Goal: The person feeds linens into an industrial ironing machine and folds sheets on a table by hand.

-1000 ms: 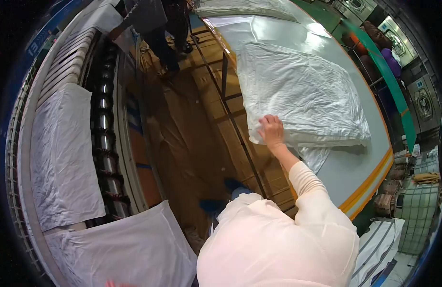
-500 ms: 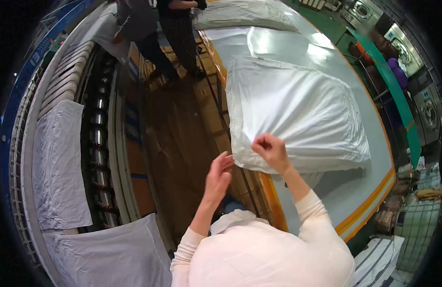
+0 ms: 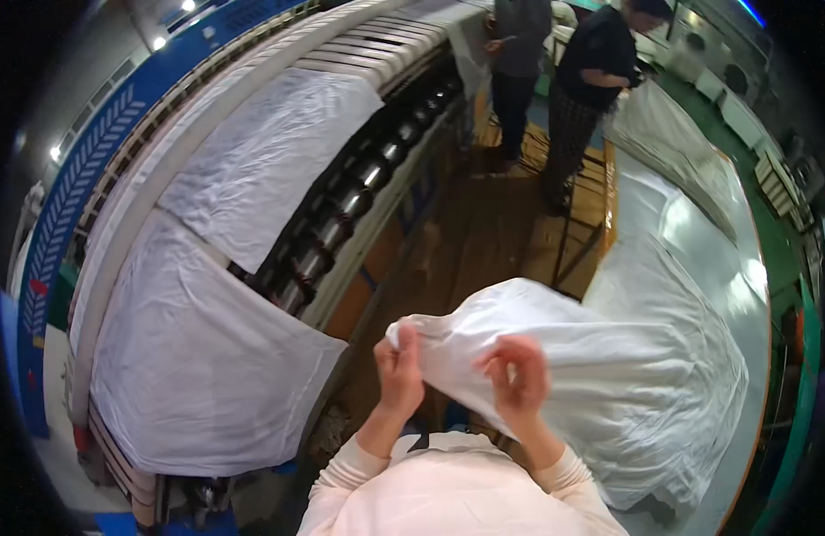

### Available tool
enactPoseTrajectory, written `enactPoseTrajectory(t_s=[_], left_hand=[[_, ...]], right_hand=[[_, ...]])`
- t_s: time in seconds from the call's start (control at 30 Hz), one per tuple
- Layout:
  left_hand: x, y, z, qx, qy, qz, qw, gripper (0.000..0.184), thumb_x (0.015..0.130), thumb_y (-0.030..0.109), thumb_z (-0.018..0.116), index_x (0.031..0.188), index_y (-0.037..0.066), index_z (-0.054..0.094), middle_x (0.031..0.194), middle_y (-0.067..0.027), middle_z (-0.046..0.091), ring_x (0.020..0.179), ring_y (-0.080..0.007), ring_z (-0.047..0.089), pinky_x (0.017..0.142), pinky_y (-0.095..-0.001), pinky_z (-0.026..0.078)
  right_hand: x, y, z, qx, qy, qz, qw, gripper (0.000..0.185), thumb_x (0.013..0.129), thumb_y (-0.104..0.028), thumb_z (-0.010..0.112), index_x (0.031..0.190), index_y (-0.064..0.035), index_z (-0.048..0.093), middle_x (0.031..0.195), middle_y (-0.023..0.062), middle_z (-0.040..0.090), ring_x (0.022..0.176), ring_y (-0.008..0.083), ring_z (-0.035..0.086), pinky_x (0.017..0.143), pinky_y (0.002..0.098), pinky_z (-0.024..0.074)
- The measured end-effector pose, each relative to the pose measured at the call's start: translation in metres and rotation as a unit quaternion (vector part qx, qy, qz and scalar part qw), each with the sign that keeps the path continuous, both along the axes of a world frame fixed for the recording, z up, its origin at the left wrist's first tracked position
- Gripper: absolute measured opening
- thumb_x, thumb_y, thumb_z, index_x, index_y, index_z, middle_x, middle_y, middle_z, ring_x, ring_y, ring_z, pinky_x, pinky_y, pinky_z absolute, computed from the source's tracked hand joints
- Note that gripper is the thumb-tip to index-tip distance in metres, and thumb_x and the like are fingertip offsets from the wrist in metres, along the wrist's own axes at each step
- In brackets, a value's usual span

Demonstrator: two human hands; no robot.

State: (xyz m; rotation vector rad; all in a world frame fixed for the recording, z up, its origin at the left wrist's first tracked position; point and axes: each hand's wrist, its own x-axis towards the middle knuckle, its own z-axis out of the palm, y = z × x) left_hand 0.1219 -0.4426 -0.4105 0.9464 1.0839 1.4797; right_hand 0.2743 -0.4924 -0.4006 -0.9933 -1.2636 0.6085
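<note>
My left hand (image 3: 400, 368) is closed on the corner of a white pillowcase (image 3: 591, 344), thumb pressed on the fabric. From that grip the cloth stretches to the right in folds and is lifted off the table at its left end. My right hand (image 3: 518, 380) is in front of the pillowcase with curled fingers. Motion blurs those fingers, so whether they pinch the fabric cannot be told. More white cloth (image 3: 649, 268) lies beneath and behind the raised part, on the grey-topped table (image 3: 712, 237).
On my left, a long ironing machine (image 3: 359, 183) has shiny rollers and feed belts. One white cloth (image 3: 207, 357) drapes over its near end, another (image 3: 269, 161) lies farther along. Two people (image 3: 596, 80) stand at the far end of the aisle. A white linen pile (image 3: 672, 143) lies on the far table.
My view has turned left toward the machine. My left hand, formerly open beside the cloth's corner, now grips it. The pillowcase has been lifted and pulled left; my right hand has moved along with it.
</note>
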Motion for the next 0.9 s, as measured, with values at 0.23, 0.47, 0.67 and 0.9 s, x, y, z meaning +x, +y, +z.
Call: enactPoseTrajectory(t_s=[0.23, 0.47, 0.67, 0.9], left_hand=[[-0.114, -0.017, 0.064, 0.174, 0.113, -0.161, 0.965, 0.033, 0.099, 0.023, 0.049, 0.095, -0.004, 0.068, 0.085, -0.0088, 0.068, 0.074, -0.0143, 0.062, 0.066, -0.0255, 0.047], [-0.236, -0.009, 0.047, 0.150, 0.090, 0.320, 0.931, 0.042, 0.100, 0.034, 0.046, 0.080, 0.000, 0.060, 0.073, -0.0062, 0.061, 0.066, -0.0127, 0.055, 0.059, -0.0272, 0.044], [-0.286, -0.007, 0.077, 0.312, 0.256, 0.378, 0.833, 0.043, 0.101, 0.027, 0.038, 0.070, 0.000, 0.052, 0.059, -0.0081, 0.054, 0.053, -0.0137, 0.047, 0.050, -0.0288, 0.036], [-0.315, -0.016, 0.071, 0.333, 0.166, 0.407, 0.834, 0.031, 0.094, 0.013, 0.041, 0.065, 0.001, 0.047, 0.057, -0.0055, 0.049, 0.050, -0.0150, 0.040, 0.049, -0.0310, 0.030]], right_hand=[[-0.069, 0.112, 0.011, -0.089, -0.139, 0.536, 0.828, 0.040, 0.094, -0.029, 0.039, 0.114, -0.0009, 0.060, 0.102, 0.0129, 0.065, 0.108, 0.0294, 0.052, 0.102, 0.0413, 0.0337], [-0.125, 0.152, 0.022, -0.090, -0.196, 0.549, 0.808, 0.049, 0.079, -0.043, 0.076, 0.072, -0.0010, 0.052, 0.060, 0.0018, 0.037, 0.056, 0.0115, 0.042, 0.049, 0.0312, 0.0313], [-0.151, 0.172, 0.069, 0.133, -0.540, 0.352, 0.753, 0.044, 0.067, -0.041, 0.079, 0.074, -0.0061, 0.054, 0.066, 0.0055, 0.055, 0.070, 0.0253, 0.057, 0.060, 0.0368, 0.0482], [-0.118, 0.191, 0.077, 0.077, -0.632, 0.198, 0.746, 0.037, 0.063, -0.038, 0.081, 0.074, -0.0107, 0.058, 0.067, 0.0014, 0.059, 0.073, 0.0228, 0.061, 0.067, 0.0354, 0.0467]])
